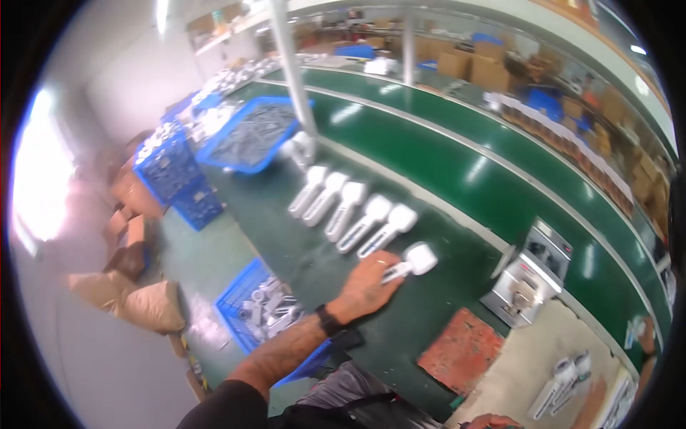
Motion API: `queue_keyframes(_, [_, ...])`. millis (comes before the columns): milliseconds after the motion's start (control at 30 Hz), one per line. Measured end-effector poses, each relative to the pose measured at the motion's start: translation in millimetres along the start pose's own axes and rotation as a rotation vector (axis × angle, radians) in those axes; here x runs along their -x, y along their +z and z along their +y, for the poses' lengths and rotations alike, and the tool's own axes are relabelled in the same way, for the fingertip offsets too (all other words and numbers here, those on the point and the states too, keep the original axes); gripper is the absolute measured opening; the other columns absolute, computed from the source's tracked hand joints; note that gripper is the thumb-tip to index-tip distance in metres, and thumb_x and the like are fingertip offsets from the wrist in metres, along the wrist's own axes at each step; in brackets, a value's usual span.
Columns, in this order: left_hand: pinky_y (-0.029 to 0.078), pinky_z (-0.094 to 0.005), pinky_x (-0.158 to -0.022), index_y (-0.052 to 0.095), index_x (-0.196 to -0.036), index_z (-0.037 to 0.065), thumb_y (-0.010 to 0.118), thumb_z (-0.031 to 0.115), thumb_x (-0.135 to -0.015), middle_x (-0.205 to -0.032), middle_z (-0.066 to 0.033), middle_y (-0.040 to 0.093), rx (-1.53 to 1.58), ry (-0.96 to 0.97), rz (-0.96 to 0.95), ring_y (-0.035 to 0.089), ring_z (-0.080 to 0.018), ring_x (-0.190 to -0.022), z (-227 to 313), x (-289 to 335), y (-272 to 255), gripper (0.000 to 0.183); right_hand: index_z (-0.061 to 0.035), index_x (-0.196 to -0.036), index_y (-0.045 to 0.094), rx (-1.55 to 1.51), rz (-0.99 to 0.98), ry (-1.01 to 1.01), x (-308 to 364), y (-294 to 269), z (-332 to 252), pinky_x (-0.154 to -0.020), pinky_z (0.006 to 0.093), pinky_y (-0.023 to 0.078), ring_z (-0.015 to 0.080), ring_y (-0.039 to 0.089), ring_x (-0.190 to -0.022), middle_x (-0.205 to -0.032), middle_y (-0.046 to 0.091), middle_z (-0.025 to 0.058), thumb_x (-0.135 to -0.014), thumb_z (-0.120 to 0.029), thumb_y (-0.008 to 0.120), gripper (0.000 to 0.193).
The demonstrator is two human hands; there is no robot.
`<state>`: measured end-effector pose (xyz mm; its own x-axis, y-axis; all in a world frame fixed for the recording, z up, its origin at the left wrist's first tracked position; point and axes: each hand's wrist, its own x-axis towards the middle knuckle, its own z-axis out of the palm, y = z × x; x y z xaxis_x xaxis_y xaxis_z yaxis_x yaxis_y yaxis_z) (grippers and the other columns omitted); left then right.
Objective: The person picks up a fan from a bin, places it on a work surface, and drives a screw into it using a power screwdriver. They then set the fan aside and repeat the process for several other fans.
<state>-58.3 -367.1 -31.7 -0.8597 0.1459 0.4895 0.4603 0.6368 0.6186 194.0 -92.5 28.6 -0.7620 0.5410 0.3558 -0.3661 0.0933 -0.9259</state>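
Observation:
My left hand (368,286), with a dark band on its wrist, is closed around the handle of a white device with a broad rounded head (420,258), low over the green table (300,261). Beyond it, several similar white devices (364,223) lie side by side in a slanting row, heads pointing away. Only a small part of my right hand (493,422) shows at the lower edge; its fingers cannot be made out. Nearby lies a worn red mat (461,350).
A silver machine (525,275) stands at right, beside the green conveyor (457,154). Blue crates (239,300) of parts stand at left, and a blue tray (250,168) of grey pieces sits behind. Another person's hand (647,336) is at far right. More devices (561,386) lie lower right.

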Motion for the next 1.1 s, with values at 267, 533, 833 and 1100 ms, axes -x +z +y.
queue_keyframes(267, [0.045, -0.0427, -0.097, 0.056, -0.11, 0.007, 0.072, 0.013, -0.086, -0.106, -0.0112, 0.06, -0.046, 0.017, -0.031, 0.059, -0.0341, -0.105, 1, -7, 0, 0.028, 0.0016, -0.092, 0.055, 0.296, 0.129, -0.005, 21, -37, 45, -0.066, 0.032, 0.048, 0.0261, 0.056, -0.071, -0.079, 0.057, 0.0137, -0.094, -0.027, 0.058, 0.029])
queue_keyframes(533, [0.047, -0.0417, -0.096, 0.057, -0.111, 0.006, 0.073, 0.013, -0.087, -0.109, -0.0107, 0.06, -0.042, -0.027, -0.017, 0.058, -0.0332, -0.108, -6, -12, 3, 0.03, 0.0006, -0.105, 0.057, 0.403, 0.056, 0.119, 18, -44, 36, -0.081, 0.0354, 0.049, 0.0256, 0.063, -0.091, -0.102, 0.068, 0.0113, -0.094, -0.014, 0.054, 0.018])
queue_keyframes(833, [0.051, -0.0417, -0.087, 0.062, -0.111, 0.005, 0.079, 0.018, -0.082, -0.107, -0.0155, 0.065, -0.066, 0.106, 0.134, 0.064, -0.0349, -0.101, -3, -14, 15, 0.036, 0.0028, -0.087, 0.049, -0.064, -0.041, 0.184, -10, -11, -8, -0.062, 0.0341, 0.046, 0.0246, 0.054, -0.061, -0.073, 0.059, 0.0147, -0.094, -0.044, 0.058, 0.048])
queue_keyframes(1100, [0.049, -0.0359, -0.084, 0.059, -0.113, 0.001, 0.071, 0.004, -0.087, -0.101, -0.0111, 0.063, 0.014, -0.092, 0.006, 0.062, -0.0248, -0.092, -11, -12, 0, 0.029, 0.0048, -0.106, 0.056, -0.096, -0.024, 0.189, 4, -31, -6, -0.06, 0.0315, 0.05, 0.0213, 0.062, -0.067, -0.076, 0.063, 0.0137, -0.085, -0.056, 0.075, 0.068])
